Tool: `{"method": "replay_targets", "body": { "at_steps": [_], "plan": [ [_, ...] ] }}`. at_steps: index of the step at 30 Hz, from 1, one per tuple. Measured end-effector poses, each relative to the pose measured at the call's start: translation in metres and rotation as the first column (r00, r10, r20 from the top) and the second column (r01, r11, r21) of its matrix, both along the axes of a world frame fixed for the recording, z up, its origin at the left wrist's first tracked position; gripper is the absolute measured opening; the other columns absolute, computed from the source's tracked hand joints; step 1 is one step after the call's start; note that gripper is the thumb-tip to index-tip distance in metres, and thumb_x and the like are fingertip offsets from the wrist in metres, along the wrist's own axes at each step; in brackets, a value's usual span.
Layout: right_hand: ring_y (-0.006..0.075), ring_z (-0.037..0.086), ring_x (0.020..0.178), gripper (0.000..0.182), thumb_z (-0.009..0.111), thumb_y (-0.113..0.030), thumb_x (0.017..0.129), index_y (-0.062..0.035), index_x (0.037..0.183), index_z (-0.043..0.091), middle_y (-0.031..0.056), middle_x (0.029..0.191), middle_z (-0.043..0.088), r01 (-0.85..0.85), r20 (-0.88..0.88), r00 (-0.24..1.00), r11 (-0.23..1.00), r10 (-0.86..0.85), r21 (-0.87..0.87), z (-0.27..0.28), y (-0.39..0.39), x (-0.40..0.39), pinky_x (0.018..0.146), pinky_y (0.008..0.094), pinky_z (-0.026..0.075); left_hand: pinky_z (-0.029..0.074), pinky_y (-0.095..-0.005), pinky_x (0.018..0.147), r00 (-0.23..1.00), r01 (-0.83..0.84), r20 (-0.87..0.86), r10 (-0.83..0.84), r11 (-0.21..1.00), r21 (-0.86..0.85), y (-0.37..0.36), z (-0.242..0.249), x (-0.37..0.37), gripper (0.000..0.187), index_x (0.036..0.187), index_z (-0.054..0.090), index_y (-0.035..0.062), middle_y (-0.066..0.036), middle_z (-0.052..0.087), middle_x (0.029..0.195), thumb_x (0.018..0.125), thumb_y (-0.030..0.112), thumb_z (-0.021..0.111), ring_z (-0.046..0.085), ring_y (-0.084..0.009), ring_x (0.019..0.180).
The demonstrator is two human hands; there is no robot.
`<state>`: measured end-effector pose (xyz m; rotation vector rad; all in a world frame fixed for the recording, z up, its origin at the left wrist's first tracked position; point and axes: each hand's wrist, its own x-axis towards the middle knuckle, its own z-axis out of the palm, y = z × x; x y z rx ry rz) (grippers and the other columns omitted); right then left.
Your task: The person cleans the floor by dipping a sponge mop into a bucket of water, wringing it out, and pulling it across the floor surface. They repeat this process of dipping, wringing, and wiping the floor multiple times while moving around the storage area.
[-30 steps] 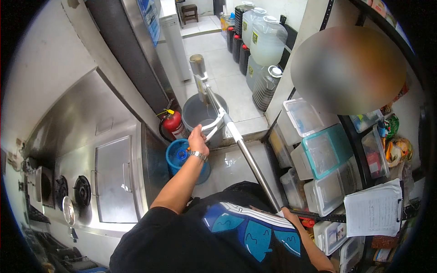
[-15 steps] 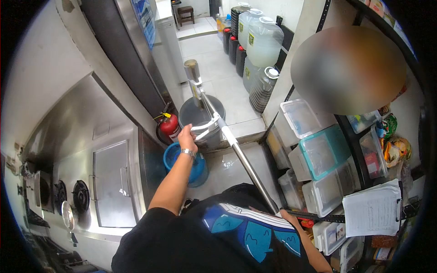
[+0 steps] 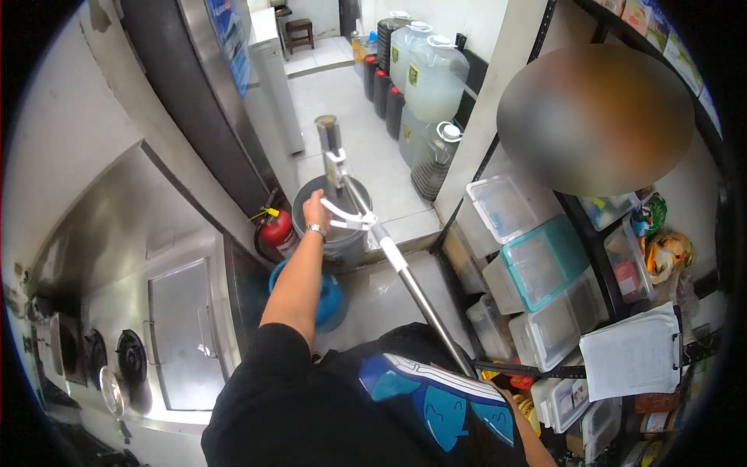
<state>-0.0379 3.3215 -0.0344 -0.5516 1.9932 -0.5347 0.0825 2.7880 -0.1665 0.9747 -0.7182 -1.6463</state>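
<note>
A squeeze mop with a long metal pole (image 3: 428, 307) slants from my body to a grey bucket (image 3: 299, 204) on the floor. Its head (image 3: 330, 138) is raised over the bucket, with the dark end up. My left hand (image 3: 314, 208), wearing a metal watch, is closed on the end of the mop's white lever (image 3: 350, 220), above the bucket. My right forearm (image 3: 535, 442) shows at the lower right. The right hand itself is hidden behind my black shirt, near the pole's lower end.
A blue bucket (image 3: 331, 303) and a red fire extinguisher (image 3: 277, 230) stand left of the grey bucket. Large liquid jugs (image 3: 436, 78) line the right wall beyond a floor step. Plastic bins (image 3: 545, 261) and a clipboard (image 3: 630, 354) occupy the right rack. A steel stove counter is left.
My left hand has moved forward and up with the lever, closer to the mop head. The mop head has tilted upright over the bucket. The view has shifted slightly.
</note>
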Motion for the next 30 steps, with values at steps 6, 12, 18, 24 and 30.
{"method": "replay_targets", "body": {
  "at_steps": [6, 12, 18, 24, 30],
  "plan": [
    [0.0163, 0.054, 0.082, 0.035, 0.049, -0.036, 0.081, -0.0040, 0.092, 0.057, 0.0135, 0.086, 0.058, -0.018, -0.001, 1.000, 1.000, 0.018, -0.012, 0.004, -0.005, 0.004, 0.075, 0.0271, 0.041, 0.027, -0.0261, 0.039, 0.982, 0.124, -0.146, -0.122, 0.992, 0.001, -0.039, -0.020, -0.023, 0.034, 0.053, 0.045, 0.0108, 0.001, 0.041, 0.046, 0.078, 0.033, 0.051, 0.038, -0.0119, 0.040],
    [0.0162, 0.054, 0.082, 0.034, 0.049, -0.036, 0.081, -0.0040, 0.092, 0.057, 0.0135, 0.086, 0.058, -0.051, 0.000, 0.999, 0.999, 0.051, -0.015, 0.001, -0.010, 0.003, 0.074, 0.0272, 0.041, 0.027, -0.0276, 0.039, 0.982, -0.062, -0.176, 0.071, 0.997, 0.053, -0.002, -0.004, -0.009, 0.022, 0.064, 0.055, 0.0084, -0.001, 0.041, 0.049, 0.075, 0.027, 0.058, 0.036, -0.0122, 0.040],
    [0.0162, 0.054, 0.082, 0.034, 0.050, -0.035, 0.081, -0.0040, 0.092, 0.057, 0.0135, 0.085, 0.058, -0.073, 0.007, 0.997, 0.997, 0.073, -0.026, 0.000, -0.014, 0.000, 0.074, 0.0273, 0.041, 0.031, -0.0248, 0.048, 0.977, -0.211, -0.015, 0.214, 0.970, 0.122, 0.054, -0.009, 0.037, 0.007, 0.071, 0.057, 0.0071, 0.000, 0.043, 0.056, 0.069, 0.014, 0.056, 0.039, -0.0102, 0.050],
    [0.0161, 0.054, 0.082, 0.033, 0.050, -0.035, 0.081, -0.0040, 0.092, 0.056, 0.0135, 0.085, 0.058, -0.104, 0.019, 0.994, 0.994, 0.104, -0.033, -0.003, -0.019, -0.001, 0.074, 0.0273, 0.041, 0.031, -0.0262, 0.047, 0.974, -0.209, -0.032, 0.224, 0.946, 0.249, 0.133, 0.009, 0.037, 0.016, 0.061, 0.048, 0.0114, 0.000, 0.043, 0.052, 0.075, 0.018, 0.055, 0.039, -0.0120, 0.047],
    [0.0160, 0.054, 0.081, 0.033, 0.051, -0.034, 0.080, -0.0041, 0.092, 0.056, 0.0134, 0.085, 0.058, -0.138, 0.011, 0.990, 0.990, 0.138, -0.038, -0.007, -0.017, -0.003, 0.074, 0.0274, 0.041, 0.028, -0.0252, 0.048, 0.980, -0.184, -0.049, 0.195, 0.969, 0.165, 0.146, 0.016, 0.037, 0.021, 0.060, 0.046, 0.0110, 0.001, 0.042, 0.053, 0.078, 0.019, 0.054, 0.036, -0.0105, 0.048]
  ]
}}
